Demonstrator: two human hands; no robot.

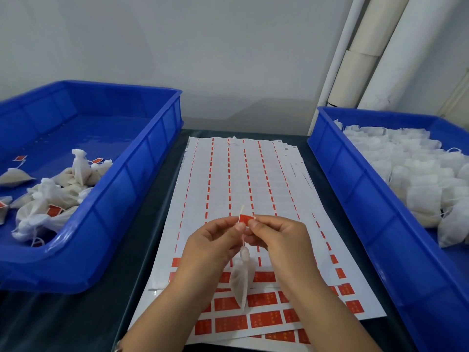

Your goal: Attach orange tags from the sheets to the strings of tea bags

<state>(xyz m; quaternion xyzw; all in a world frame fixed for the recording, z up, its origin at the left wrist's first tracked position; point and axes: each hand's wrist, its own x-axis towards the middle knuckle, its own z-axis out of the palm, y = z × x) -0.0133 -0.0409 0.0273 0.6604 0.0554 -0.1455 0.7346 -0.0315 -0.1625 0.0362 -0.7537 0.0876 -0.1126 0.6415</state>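
Observation:
Over the tag sheets [236, 174], my left hand [213, 242] and my right hand [276, 235] meet and together pinch one small orange tag [246, 219] between thumbs and forefingers. A thin string [243, 238] runs through the tag, its free end sticking up above it. Below my fingers a white tea bag [239, 280] hangs from that string, just above the sheets. The near rows of the top sheet still carry orange tags [265, 318]; farther rows show only thin orange strips.
A blue bin [142, 158] on the left holds several tea bags with orange tags [54, 189]. A blue bin [355, 189] on the right is packed with plain white tea bags [416, 171]. White pipes [365, 54] stand at the back right, against a pale wall.

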